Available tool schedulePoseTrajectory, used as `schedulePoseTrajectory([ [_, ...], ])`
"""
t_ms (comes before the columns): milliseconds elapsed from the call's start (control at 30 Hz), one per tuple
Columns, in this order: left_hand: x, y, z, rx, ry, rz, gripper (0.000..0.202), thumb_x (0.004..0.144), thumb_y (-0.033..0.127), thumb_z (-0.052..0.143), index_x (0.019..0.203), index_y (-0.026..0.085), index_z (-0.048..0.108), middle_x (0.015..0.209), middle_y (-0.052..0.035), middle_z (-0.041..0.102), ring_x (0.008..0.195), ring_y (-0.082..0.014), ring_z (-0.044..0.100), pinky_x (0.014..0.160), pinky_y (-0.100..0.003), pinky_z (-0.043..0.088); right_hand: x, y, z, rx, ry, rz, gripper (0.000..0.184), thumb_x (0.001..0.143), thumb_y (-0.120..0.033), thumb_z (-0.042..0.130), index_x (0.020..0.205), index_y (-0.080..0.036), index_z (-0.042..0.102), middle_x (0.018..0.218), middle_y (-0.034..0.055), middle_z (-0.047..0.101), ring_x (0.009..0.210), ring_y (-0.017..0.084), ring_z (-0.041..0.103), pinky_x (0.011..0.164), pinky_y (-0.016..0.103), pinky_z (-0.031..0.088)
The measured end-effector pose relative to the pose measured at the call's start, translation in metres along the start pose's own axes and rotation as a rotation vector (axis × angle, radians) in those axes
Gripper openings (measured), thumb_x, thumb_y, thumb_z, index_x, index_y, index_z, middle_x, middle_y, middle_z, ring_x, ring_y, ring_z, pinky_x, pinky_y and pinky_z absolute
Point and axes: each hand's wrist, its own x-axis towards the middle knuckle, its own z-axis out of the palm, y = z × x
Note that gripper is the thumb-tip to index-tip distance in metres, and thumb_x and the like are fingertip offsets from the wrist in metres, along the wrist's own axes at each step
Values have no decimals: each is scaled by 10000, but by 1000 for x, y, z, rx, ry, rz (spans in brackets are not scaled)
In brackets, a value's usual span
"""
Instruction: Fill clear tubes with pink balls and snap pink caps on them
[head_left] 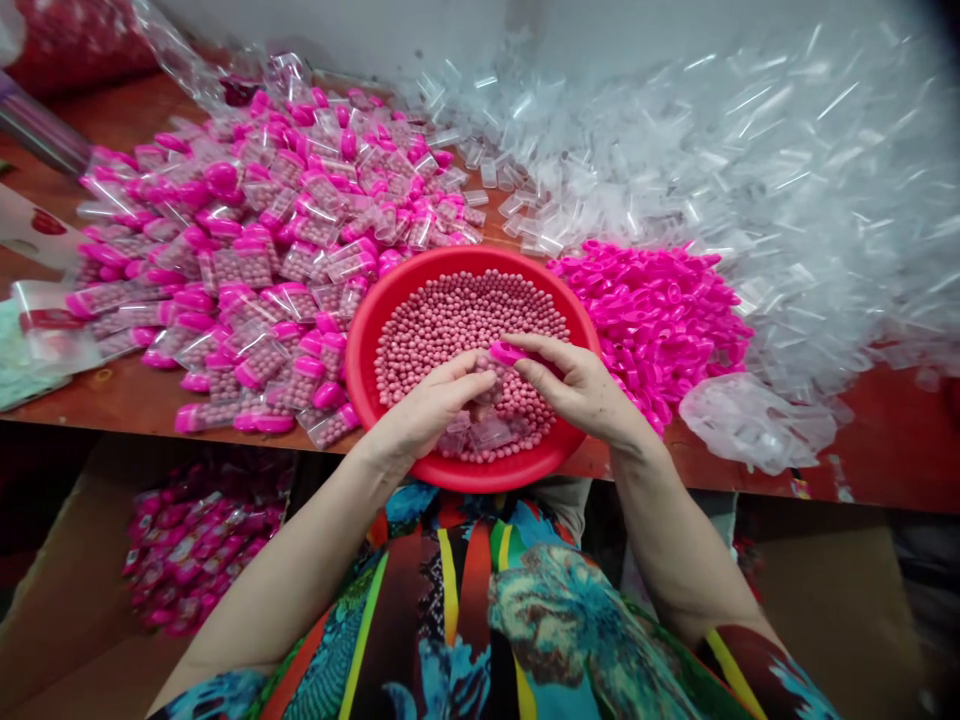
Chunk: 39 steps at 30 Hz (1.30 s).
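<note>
A red plastic bowl [360, 350] full of small pink beads [450, 320] sits at the table's front edge. Over the bowl, my left hand [427, 410] is closed around a small clear container [489, 382] filled with beads. My right hand [581, 385] pinches a bright pink cap [506, 352] onto the top of that container. Several empty clear containers [487, 432] lie in the beads under my hands.
A big heap of filled, pink-capped containers [247, 250] covers the table's left. Loose pink caps [660, 310] pile up right of the bowl. Empty clear containers [750, 160] fill the back right. A box below holds more filled ones [195, 540].
</note>
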Motion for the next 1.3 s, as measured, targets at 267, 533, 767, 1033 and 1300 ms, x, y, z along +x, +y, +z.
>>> schedulePoseTrajectory([
  [267,2,4,1,-38,74,-72,76,800,238,585,819,166,598,713,-5,553,614,-117,463,482,-233,298,5,7,-9,-332,-16,-132,345,981,-252,523,1298,-243,660,1157,105,708,1098,256,653,1007,446,514],
  [533,0,-3,1,-99,72,22,202,883,333,648,1008,186,587,859,0,597,777,-133,572,733,-279,500,4,2,13,-144,143,-135,303,1010,-303,496,1252,-238,665,1053,78,649,1004,203,622,920,372,528],
  [767,2,-8,-3,-83,41,42,252,896,363,658,1052,178,584,825,2,591,668,-114,584,565,-229,429,1,5,22,-221,139,-136,324,1024,-299,459,1258,-202,662,952,72,609,902,194,595,825,355,532],
  [1033,1,-9,0,-103,81,65,214,893,351,660,985,172,586,795,10,580,636,-83,526,577,-204,409,-3,-1,36,-317,144,-173,370,1036,-261,385,1316,-145,596,1053,123,614,975,217,614,883,378,550],
  [1300,3,-12,5,122,183,115,224,884,375,645,936,160,602,726,25,559,568,-79,461,526,-206,374,-11,5,30,-588,23,-154,509,1042,-428,332,1281,-87,625,995,164,654,893,255,629,761,376,548],
])
